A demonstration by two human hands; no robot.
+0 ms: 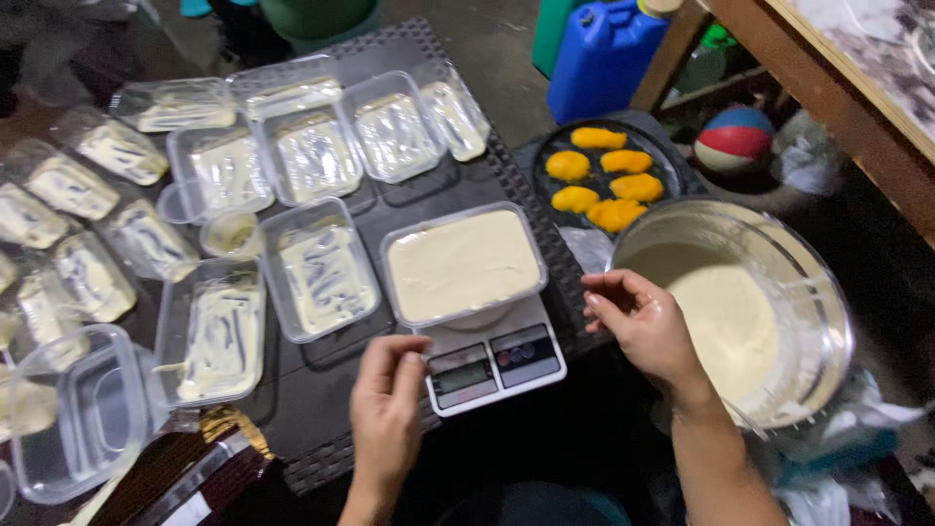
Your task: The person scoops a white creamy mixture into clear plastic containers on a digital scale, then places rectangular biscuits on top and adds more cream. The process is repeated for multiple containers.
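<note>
A clear rectangular tub [464, 265] filled with pale cream sits on a small white kitchen scale [492, 362]. My left hand [388, 414] rests at the scale's front left corner, fingers touching its edge, holding nothing. My right hand [643, 326] hovers with curled, spread fingers just right of the scale, next to the tub's right end, and holds nothing. A large metal bowl [818, 292] of pale cream stands right behind that hand.
Several clear tubs and lids smeared with cream, like the tub [321, 268], cover the dark woven table [458, 185]. A dark plate [667, 161] holds orange mango pieces. A blue jug [604, 58], a ball [735, 136] and a wooden table leg [818, 88] stand at the right.
</note>
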